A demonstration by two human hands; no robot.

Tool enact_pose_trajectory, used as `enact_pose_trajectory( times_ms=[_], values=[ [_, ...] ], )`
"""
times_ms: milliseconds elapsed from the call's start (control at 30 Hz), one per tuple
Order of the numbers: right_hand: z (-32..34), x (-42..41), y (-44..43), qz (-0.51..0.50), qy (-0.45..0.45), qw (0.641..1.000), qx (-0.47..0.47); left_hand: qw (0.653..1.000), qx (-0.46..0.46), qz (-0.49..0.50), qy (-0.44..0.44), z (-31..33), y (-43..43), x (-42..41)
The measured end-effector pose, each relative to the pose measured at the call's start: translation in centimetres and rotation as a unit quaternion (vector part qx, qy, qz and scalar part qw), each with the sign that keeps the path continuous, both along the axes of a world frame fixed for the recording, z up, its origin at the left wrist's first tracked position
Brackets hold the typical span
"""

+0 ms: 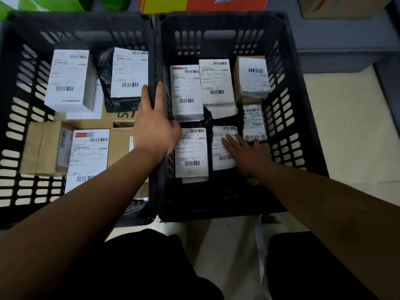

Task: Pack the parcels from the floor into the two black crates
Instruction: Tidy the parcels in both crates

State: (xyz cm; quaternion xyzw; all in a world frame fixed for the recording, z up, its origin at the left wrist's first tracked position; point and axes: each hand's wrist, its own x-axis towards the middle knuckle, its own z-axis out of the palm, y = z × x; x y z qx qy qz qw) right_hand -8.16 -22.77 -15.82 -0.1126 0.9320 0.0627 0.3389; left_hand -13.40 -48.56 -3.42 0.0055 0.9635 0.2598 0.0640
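Two black slotted crates stand side by side, the left crate [19, 109] and the right crate [287, 118], both holding several labelled parcels. My left hand [154, 124] grips the walls where the two crates meet, thumb on the left side and fingers over into the right crate. Inside the right crate, my right hand [244, 151] lies flat with straight fingers on a white-labelled parcel [223, 154] near the front. Beside it sits another white-labelled parcel [191, 152]. A brown box [43, 148] and a white box [68, 80] lie in the left crate.
Colourful cardboard boxes [205, 3] stand behind the crates, and a brown carton [337, 6] at the back right. A grey step [337, 46] borders pale floor [350, 131] to the right. My knees in black shorts fill the bottom of the view.
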Motion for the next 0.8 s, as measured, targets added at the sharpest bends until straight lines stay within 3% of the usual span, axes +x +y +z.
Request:
enact_pose_trajectory(
  times_ms=[133, 233, 267, 367, 433, 800],
  values=[
    [2.2, -1.0, 0.9, 0.007, -0.038, 0.997, -0.064, 1.000, 0.000, 0.003, -0.005, 0.1, 0.0, 0.0],
    [4.5, -2.8, 2.0, -0.076, 0.029, 0.988, -0.129, 1.000, 0.002, 0.007, -0.006, 0.3, 0.0, 0.1],
    [4.8, -3.3, 2.4, -0.089, 0.013, 0.989, -0.116, 1.000, 0.001, 0.009, -0.007, 0.3, 0.0, 0.1],
    [4.8, -2.5, 2.7, -0.055, -0.156, 0.986, -0.016, 1.000, 0.002, 0.013, -0.011, 0.4, 0.1, 0.2],
    [3.7, -1.0, 3.0, -0.085, -0.207, 0.975, 0.005, 1.000, 0.000, 0.013, -0.010, 0.4, 0.1, 0.2],
    [2.2, 0.3, 1.7, -0.074, -0.193, 0.978, -0.008, 1.000, -0.011, 0.018, 0.003, 0.3, 0.2, 0.3]
  ],
)
